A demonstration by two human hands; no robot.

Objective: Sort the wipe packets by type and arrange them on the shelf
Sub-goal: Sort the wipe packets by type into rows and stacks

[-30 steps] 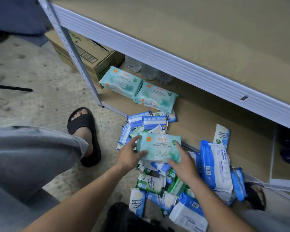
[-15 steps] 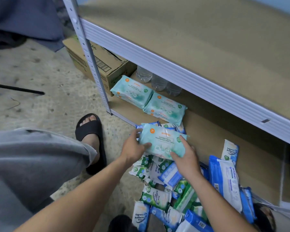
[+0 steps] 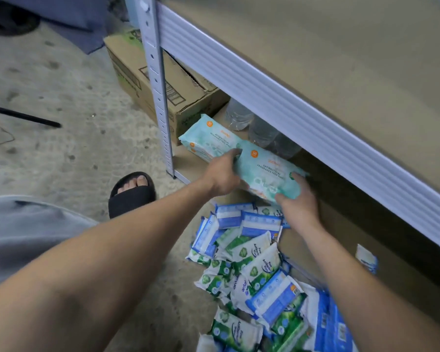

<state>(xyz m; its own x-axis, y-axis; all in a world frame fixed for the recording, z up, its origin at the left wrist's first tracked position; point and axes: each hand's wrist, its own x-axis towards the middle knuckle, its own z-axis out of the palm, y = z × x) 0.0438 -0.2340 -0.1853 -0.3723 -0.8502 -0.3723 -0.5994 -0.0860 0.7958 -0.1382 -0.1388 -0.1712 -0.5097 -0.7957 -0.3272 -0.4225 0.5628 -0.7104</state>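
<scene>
Both my hands hold a large teal wipe packet over the bottom shelf board, just under the upper shelf. My left hand grips its left end, and my right hand holds its right front corner. It sits over another teal packet, of which only an orange-marked edge shows. A further teal packet lies to the left on the shelf. Below my hands, a pile of small blue packets and green-and-white packets spills across the shelf's front edge and the floor.
The grey upper shelf beam hangs low over the bottom shelf. A perforated metal post stands at the left corner, with a cardboard box behind it. Clear bottles stand at the back. My foot in a black slipper rests on the floor.
My hands lifted the teal packet off the pile and carried it forward and up onto the bottom shelf, beside the teal packets lying there. The camera moved closer to the shelf.
</scene>
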